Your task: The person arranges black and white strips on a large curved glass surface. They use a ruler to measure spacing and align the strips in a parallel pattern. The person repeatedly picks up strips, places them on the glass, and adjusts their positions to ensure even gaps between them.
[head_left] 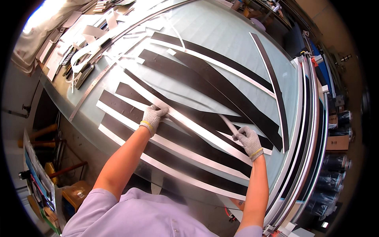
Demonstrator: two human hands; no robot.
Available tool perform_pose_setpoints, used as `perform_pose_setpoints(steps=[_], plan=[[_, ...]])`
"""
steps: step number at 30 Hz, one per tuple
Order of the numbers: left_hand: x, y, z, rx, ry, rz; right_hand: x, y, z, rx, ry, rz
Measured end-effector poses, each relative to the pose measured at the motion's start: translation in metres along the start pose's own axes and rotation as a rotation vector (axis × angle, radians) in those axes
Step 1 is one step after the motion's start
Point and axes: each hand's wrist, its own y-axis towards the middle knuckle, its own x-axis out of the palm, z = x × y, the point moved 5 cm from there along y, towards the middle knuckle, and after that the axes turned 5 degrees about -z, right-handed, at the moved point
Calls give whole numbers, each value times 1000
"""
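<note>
Pale worktable (pixel 221 29), gloved left hand (pixel 154 117) pinching white-edged black strip (pixel 193 127), gloved right hand (pixel 249 142) gripping thin pale strip (pixel 227 123)

Pale smooth table (pixel 227 41): long black-and-white strips (pixel 185 77), some overlapping; ruler (pixel 90 93) slantwise near left edge.

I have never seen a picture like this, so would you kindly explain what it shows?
No machine is handling things here: a person's two gloved hands are, seen from above by a wide fisheye camera worn on the head, which bends straight edges. On the pale table lie long black-and-white strips and a ruler. The left hand touches one strip; whether it grips is unclear. The right hand pinches a narrow pale piece, partly blurred.
</note>
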Motion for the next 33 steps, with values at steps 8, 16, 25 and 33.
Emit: perform_pose_setpoints(steps=[8,16,25,33], plan=[[-30,31,-15,8,-150,165,-42,-30,-46,-397,-717,863],[-12,10,10,15,-154,110,-68,-73,-36,-473,-842,1036],[-6,-114,-45,654,1547,-51,59,-84,60,-346,-835,867],[85,-117,-11,971,1360,-225,89,-110,24,-376,-868,864]])
